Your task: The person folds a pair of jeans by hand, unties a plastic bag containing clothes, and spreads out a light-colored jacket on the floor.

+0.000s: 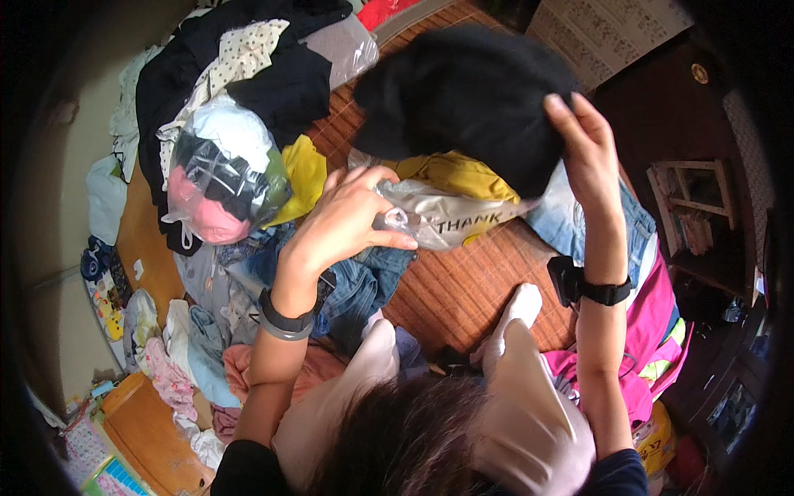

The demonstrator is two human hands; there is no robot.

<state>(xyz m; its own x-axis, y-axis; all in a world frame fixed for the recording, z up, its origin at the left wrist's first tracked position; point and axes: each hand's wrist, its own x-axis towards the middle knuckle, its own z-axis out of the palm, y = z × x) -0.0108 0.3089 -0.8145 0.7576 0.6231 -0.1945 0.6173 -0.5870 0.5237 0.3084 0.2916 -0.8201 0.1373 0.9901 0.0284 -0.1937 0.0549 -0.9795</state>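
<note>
My right hand (585, 145) grips the edge of a black cloth garment (471, 103), thumb on one side and fingers on the other. The garment hangs, slightly blurred, over a clear plastic bag (438, 217) with dark lettering. Yellow cloth (451, 175) shows beneath the black garment, at the bag. My left hand (347, 211) is at the bag's left end, with plastic bunched between thumb and fingers; some of its fingertips are hidden. Left of that hand stands a full clear plastic bag (227, 178) of white, black, green and pink clothes.
Jeans (356, 289) lie below my left hand, and light blue denim (571, 223) lies by my right wrist. Magenta clothing (649, 331) is heaped at the right. Dark clothes (289, 83) cover the far left. A small wooden shelf (695, 194) stands at the right.
</note>
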